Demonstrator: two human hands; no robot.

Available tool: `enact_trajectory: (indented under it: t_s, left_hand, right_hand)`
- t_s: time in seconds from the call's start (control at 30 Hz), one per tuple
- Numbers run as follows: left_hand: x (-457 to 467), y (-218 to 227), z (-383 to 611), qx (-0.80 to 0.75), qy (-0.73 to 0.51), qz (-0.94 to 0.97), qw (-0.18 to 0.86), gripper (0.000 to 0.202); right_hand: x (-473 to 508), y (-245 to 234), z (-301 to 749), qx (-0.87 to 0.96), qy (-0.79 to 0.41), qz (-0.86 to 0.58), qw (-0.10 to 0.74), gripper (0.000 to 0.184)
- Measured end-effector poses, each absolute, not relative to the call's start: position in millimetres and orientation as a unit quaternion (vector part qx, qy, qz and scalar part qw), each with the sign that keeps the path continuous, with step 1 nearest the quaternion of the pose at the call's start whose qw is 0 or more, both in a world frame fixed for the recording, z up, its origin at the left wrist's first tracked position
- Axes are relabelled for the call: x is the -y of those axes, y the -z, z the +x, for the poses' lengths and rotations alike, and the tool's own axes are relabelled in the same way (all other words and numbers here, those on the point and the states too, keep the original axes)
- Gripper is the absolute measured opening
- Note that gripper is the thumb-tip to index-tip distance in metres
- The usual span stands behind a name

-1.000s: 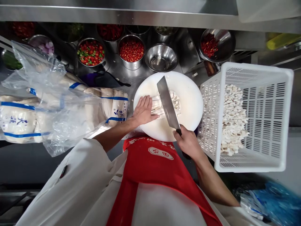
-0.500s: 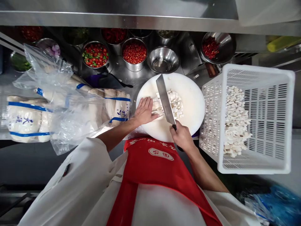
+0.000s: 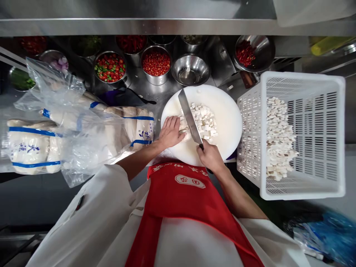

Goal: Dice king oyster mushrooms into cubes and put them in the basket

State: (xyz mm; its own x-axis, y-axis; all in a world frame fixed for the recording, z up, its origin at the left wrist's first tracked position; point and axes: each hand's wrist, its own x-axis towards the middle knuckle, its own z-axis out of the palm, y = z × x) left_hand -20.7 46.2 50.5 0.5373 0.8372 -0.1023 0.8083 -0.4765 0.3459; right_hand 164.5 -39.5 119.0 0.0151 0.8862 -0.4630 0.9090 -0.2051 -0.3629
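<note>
My right hand (image 3: 210,155) is closed around the handle of a cleaver (image 3: 190,118). Its blade slants across a round white cutting board (image 3: 226,111). Left of the blade, my left hand (image 3: 170,132) lies flat with its fingers stretched out, pressing on pale strips of what looks like king oyster mushroom (image 3: 183,125). The hand partly covers them. White diced pieces (image 3: 205,120) are heaped just right of the blade on the board.
Plastic bags of whole pale mushrooms (image 3: 33,146) lie to the left. Behind the board stand metal bowls, one with chopped red chillies (image 3: 156,63), another with little in it (image 3: 191,70). A white basket (image 3: 304,196) with cut pieces stands right. A steel shelf edge (image 3: 167,26) runs overhead.
The cleaver and my right hand have shifted left, toward my left hand. More cut pieces now show right of the blade. My left hand has barely moved.
</note>
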Motion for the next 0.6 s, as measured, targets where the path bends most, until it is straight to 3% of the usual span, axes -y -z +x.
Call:
enact_trajectory:
  t_s: [0.17,0.27,0.4,0.6]
  left_hand:
    - [-60.0,-40.0,-37.7,-0.511,-0.13,0.82,0.22,0.036]
    - [-67.7,-25.3,-42.1,-0.475,-0.177,0.822,0.258,0.022]
    - [-71.7,-13.2,-42.4,-0.422,-0.209,0.839,0.273,0.017]
    - [-75.1,-20.0,-49.0,-0.398,-0.238,0.834,0.3,0.009]
  right_hand:
    - [72.4,-159.1,174.9,-0.616,0.35,0.705,0.019,0.033]
    - [76.5,-156.3,170.7,-0.614,0.368,0.696,0.052,0.029]
    - [55.8,-121.5,152.8,-0.607,0.343,0.71,0.098,0.037]
    - [43.2,-110.7,151.4,-0.622,0.334,0.709,0.011,0.04]
